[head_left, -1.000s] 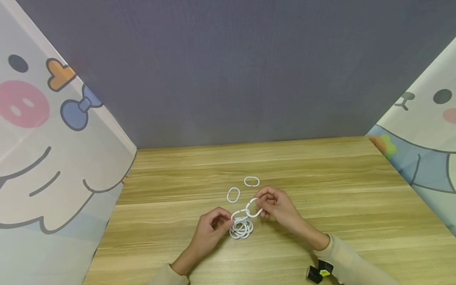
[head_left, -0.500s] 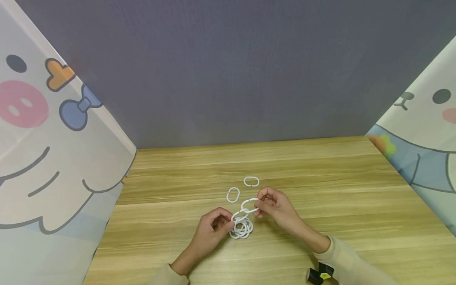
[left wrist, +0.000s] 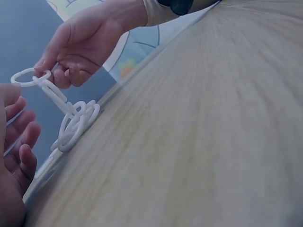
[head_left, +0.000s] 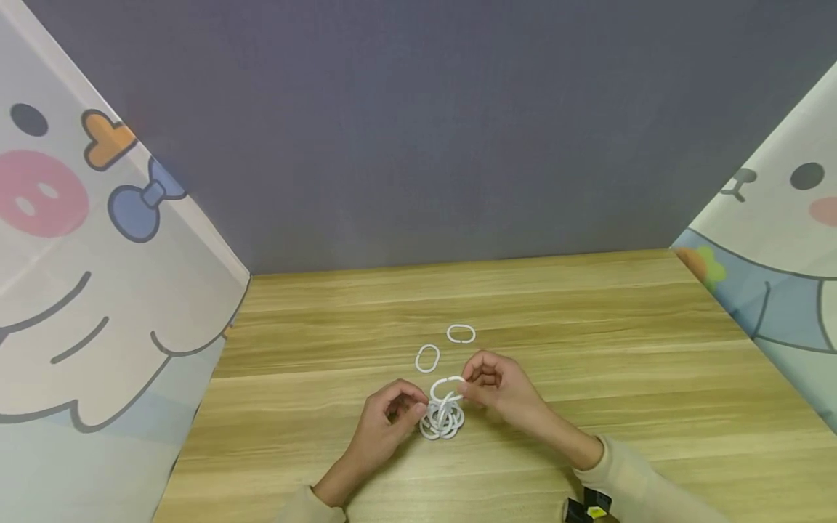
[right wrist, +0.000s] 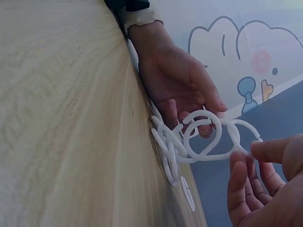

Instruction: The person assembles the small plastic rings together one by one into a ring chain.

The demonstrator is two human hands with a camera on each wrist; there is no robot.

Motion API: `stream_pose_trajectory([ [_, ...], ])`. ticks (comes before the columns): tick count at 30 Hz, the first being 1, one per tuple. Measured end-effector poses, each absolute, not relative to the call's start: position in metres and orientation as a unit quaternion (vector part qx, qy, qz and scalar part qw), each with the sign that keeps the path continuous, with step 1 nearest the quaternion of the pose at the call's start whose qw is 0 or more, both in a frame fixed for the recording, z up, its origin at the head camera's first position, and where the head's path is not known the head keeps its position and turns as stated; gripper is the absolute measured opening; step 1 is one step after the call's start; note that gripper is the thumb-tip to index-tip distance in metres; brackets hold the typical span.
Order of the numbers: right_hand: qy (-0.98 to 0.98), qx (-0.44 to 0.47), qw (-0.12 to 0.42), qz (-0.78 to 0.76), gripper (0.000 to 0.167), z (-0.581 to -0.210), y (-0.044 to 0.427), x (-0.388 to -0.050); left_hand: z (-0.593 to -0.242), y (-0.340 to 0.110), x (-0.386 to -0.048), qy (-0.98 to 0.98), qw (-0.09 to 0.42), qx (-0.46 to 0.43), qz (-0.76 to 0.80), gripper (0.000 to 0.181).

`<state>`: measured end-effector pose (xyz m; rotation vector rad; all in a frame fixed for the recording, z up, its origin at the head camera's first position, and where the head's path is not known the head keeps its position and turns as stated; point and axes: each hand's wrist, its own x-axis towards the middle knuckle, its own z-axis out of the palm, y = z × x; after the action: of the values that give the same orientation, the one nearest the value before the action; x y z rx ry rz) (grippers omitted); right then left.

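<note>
My right hand [head_left: 500, 385] pinches the end of a white oval plastic link [head_left: 447, 378] between thumb and index finger. Another link [left wrist: 54, 97] hangs from it in the left wrist view, leading down to a heap of joined links [head_left: 442, 421] on the table. My left hand [head_left: 391, 414] is just left of the heap, its thumb and index finger slightly apart and its other fingers loosely bent. Near its fingertips the links overlap, so any contact is hard to judge. Two loose links lie beyond the hands, one upright [head_left: 417, 358] and one sideways [head_left: 461, 325].
All the links are on a wood-grain table [head_left: 314, 319]. A grey panel [head_left: 458, 145] rises behind it, and cartoon-printed panels stand at the left [head_left: 131, 305] and right [head_left: 785, 254]. A small black device [head_left: 596, 498] is by the right sleeve.
My right hand has moved left and toward me with its link. My left hand pinched the adjoining link earlier; that link now hangs nearer the heap. Both loose links have stayed put.
</note>
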<state>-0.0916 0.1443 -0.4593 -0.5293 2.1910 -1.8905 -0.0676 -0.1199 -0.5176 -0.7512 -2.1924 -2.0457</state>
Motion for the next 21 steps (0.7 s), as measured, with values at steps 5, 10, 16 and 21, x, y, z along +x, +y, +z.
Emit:
stream_pose_trajectory([
  [5,0.74,-0.188,0.11,-0.636,0.017,-0.4618,0.1421,-0.0884,-0.5171,-0.1202,-0.0658,-0.713,0.022,-0.232,-0.661,0.01],
  [10,0.742,-0.192,0.132,-0.629,0.019,-0.4624,0.1407,-0.0856,-0.5162,-0.1201,-0.064,-0.712,0.014,-0.223,-0.666,0.009],
  [16,0.743,-0.199,0.141,-0.623,0.02,-0.4626,0.1396,-0.0845,-0.5171,-0.1206,-0.0638,-0.72,0.015,-0.213,-0.661,0.008],
  [21,0.75,-0.206,0.122,-0.616,0.016,-0.4637,0.1399,-0.0873,-0.5163,-0.1205,-0.0638,-0.727,0.023,-0.204,-0.655,0.012],
])
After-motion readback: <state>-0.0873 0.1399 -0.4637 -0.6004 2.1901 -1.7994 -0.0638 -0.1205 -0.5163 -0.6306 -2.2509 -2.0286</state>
